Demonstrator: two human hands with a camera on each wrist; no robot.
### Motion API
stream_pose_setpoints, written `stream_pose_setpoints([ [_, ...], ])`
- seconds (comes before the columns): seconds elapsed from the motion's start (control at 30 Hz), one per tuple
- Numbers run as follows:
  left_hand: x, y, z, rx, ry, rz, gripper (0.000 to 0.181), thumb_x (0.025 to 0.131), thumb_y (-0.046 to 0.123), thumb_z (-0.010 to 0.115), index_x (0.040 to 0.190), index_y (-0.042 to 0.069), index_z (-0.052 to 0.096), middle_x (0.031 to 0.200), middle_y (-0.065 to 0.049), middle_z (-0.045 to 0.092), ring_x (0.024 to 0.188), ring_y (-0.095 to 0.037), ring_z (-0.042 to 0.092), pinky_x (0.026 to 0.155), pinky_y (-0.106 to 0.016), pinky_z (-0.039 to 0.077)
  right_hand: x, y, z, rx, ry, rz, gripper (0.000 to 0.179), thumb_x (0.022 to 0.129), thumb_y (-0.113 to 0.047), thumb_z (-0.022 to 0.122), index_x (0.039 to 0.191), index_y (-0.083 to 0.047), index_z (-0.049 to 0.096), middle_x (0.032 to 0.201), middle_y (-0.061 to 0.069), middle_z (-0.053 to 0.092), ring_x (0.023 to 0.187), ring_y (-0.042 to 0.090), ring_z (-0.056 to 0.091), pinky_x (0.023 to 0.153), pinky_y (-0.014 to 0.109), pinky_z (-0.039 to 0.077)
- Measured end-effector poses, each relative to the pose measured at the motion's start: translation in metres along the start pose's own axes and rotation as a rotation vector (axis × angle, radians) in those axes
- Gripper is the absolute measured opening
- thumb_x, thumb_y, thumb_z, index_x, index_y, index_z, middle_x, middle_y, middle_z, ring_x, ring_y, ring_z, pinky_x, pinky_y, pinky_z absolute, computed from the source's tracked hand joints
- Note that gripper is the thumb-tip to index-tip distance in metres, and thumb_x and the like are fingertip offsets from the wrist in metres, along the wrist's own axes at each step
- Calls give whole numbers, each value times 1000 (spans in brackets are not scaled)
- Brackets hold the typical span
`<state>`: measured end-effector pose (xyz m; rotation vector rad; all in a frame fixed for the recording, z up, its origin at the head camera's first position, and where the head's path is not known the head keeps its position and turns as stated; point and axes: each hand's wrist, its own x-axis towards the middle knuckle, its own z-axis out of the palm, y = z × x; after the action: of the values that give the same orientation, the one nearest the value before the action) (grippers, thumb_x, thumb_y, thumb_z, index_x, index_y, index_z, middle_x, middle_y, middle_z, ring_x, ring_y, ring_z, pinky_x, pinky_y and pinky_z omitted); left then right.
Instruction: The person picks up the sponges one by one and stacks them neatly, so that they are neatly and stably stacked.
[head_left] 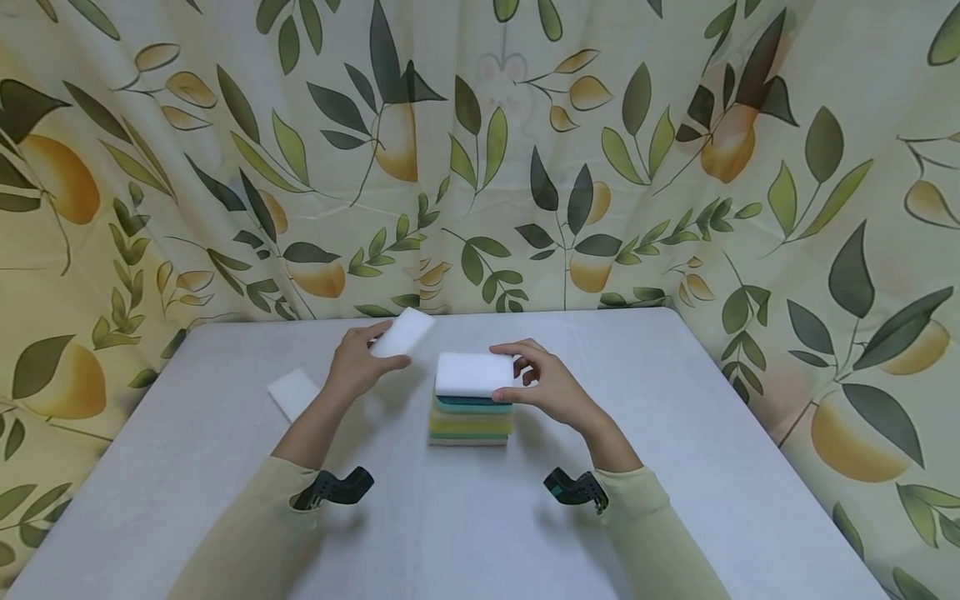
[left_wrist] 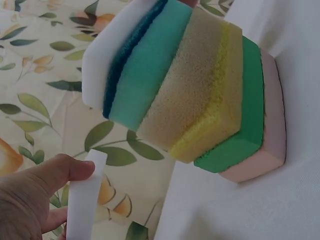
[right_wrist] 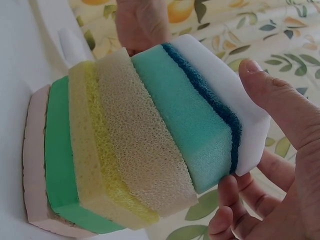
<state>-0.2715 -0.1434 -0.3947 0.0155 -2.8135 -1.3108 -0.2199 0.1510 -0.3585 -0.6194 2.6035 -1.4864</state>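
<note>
A stack of sponges (head_left: 471,425) stands on the table, with a white sponge (head_left: 472,372) on top. Below it come a teal sponge with a dark blue scouring layer (right_wrist: 187,120), a beige one (right_wrist: 142,130), a yellow one (right_wrist: 102,145), a green one (right_wrist: 60,145) and a pale pink one (right_wrist: 37,160) at the bottom. My right hand (head_left: 551,387) spans the top white sponge at its right end, thumb at the near edge and index finger at the far edge. To the left of the stack, my left hand (head_left: 358,362) pinches another white sponge (head_left: 403,332), raised and tilted.
One more white sponge (head_left: 294,392) lies on the table (head_left: 480,533) at the left, partly hidden behind my left forearm. A curtain with leaves and fruit (head_left: 480,167) hangs along the table's far edge. Dark wrist cameras (head_left: 333,487) are strapped over both sleeves.
</note>
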Motion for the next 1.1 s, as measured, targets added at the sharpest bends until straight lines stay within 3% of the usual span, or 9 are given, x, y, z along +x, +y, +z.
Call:
stream_pose_setpoints([
  [0.4,-7,17,-5,-4,-33,34,79,79,31,81,148,18,46,136,-22,44,126,-38,48,100,-51,43,0,0,-1,8,-5,-7,63,78,-11,82,135,-4,57,120,13,54,100,35,50,83,36,43],
  [0.7,-13,28,-5,-48,-69,64,77,80,28,82,148,18,47,135,-19,44,130,-38,45,103,-50,42,1,3,0,20,-9,-3,65,77,-11,83,136,-3,56,118,13,54,101,36,50,84,39,43],
  [1.1,-18,41,-9,-41,-112,139,75,80,29,81,147,23,48,132,-15,45,114,-34,49,91,-44,46,0,2,-1,13,2,-2,63,79,-11,82,135,-2,57,119,14,54,101,34,50,85,39,44],
])
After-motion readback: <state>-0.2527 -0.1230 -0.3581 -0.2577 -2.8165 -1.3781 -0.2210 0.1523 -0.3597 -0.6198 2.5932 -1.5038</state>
